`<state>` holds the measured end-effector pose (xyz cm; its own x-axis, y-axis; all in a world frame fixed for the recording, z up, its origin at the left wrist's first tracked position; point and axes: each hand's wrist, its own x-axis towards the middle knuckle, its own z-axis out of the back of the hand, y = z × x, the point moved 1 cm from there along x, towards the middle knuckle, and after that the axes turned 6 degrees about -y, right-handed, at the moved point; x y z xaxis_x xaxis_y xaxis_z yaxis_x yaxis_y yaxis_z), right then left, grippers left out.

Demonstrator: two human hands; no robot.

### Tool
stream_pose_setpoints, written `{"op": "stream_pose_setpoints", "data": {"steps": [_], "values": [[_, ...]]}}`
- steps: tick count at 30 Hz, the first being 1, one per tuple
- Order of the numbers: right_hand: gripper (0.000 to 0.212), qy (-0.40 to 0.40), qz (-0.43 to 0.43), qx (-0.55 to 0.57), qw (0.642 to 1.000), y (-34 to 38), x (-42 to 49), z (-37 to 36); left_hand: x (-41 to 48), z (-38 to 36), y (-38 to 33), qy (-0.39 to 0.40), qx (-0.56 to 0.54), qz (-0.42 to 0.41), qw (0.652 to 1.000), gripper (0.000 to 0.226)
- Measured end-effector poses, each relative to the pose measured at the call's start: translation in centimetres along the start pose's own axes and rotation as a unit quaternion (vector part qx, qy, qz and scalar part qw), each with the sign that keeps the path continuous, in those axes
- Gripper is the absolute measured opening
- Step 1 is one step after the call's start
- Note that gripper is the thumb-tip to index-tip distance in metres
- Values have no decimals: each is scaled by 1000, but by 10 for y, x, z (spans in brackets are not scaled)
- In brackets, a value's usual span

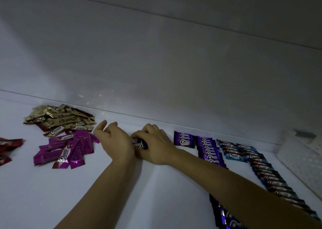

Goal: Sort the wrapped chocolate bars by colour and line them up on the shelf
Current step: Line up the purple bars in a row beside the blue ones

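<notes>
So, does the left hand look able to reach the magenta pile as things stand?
Probably yes. The magenta pile lies on the shelf just beside the left hand, with nothing between them. Its fingers look loosely curled and empty; the right hand grips the purple bars.

On my feed the white shelf (122,185) is pretty busy. Back left there's a loose gold pile (61,120), a pink pile (64,148) just in front of it, and some red bars (8,145) poking in at the left edge. Mid-shelf, near the back, sits a small purple stack (139,144). Right of that a purple row (209,150) runs toward me, overlapped like shingles, with a blue row (264,173) just beside it. A white tray (299,157) sits far right.
</notes>
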<state>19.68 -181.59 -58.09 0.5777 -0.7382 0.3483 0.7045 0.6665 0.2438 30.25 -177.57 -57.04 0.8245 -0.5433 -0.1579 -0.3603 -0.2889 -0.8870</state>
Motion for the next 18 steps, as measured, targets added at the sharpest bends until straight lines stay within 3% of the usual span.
{"op": "stream_pose_setpoints", "data": {"steps": [6, 12, 18], "values": [[36, -113, -46, 28, 992, 3, 0, -1, 0, -3, -3, 16, -7, 31, 999, 23], [38, -116, -44, 8, 992, 7, -2, 1, 0, -1, -2, 40, -6, 48, 998, 28], [42, -138, -16, -24, 990, 6, 0, 0, -1, -4, -2, 93, -7, 103, 990, 12]]}}
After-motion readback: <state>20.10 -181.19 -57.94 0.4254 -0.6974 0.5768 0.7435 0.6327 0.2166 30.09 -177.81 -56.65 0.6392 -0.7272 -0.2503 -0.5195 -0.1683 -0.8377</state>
